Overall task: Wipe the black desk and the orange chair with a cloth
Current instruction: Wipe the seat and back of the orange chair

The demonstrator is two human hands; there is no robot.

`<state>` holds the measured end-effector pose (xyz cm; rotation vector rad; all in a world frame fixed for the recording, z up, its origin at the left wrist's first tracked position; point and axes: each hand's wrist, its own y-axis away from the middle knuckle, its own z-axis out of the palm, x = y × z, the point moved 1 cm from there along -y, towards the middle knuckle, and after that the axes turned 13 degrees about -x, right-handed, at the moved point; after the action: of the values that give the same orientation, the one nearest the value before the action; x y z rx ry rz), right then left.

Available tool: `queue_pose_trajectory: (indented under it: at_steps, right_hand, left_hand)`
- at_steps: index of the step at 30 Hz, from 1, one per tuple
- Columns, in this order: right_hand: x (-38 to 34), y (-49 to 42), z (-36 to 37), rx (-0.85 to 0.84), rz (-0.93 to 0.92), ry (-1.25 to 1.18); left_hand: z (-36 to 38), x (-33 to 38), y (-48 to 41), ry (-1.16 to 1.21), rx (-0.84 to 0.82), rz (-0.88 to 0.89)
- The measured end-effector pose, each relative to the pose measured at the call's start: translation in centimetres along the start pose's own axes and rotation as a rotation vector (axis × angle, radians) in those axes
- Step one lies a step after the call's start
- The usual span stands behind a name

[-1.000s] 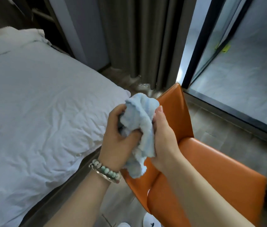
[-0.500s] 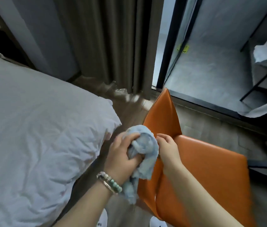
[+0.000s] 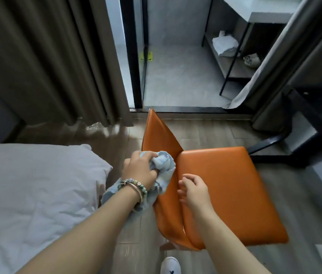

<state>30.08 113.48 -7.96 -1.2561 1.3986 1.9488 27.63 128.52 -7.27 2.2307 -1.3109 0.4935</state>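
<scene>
The orange chair [image 3: 231,190] stands on the wooden floor in front of me, its backrest on the left and its seat to the right. My left hand [image 3: 139,169] grips a bunched light blue cloth [image 3: 163,165] against the backrest near the seat joint; part of the cloth hangs under my wrist. My right hand [image 3: 193,189] holds nothing; its loosely curled fingers rest where the seat meets the backrest. The black desk [image 3: 312,107] shows only as a dark frame at the right edge.
A bed with white bedding [image 3: 31,194] fills the lower left. Brown curtains [image 3: 47,60] hang behind it. A glass door with a black frame [image 3: 136,56] leads to a tiled room with a shelf holding white towels [image 3: 224,44]. A white slipper [image 3: 170,265] is below.
The view has swung right and down. Both hands dropped toward the chair. My right hand let go of the cloth and came to the seat; my left hand keeps the cloth on the backrest.
</scene>
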Motion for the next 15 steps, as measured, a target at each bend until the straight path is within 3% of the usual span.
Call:
queue_pose_trajectory:
  at_steps: [10,15]
  right_hand:
    - [-1.8,-3.4,0.3,-0.054,-0.057,0.058]
    - [-2.2,-6.3,1.7,-0.017,-0.027,0.087]
  left_hand:
    - [-0.6,-0.1,-3.8,-0.069,0.098,-0.018]
    - [-1.1,-0.8,-6.7,-0.208,0.085,0.187]
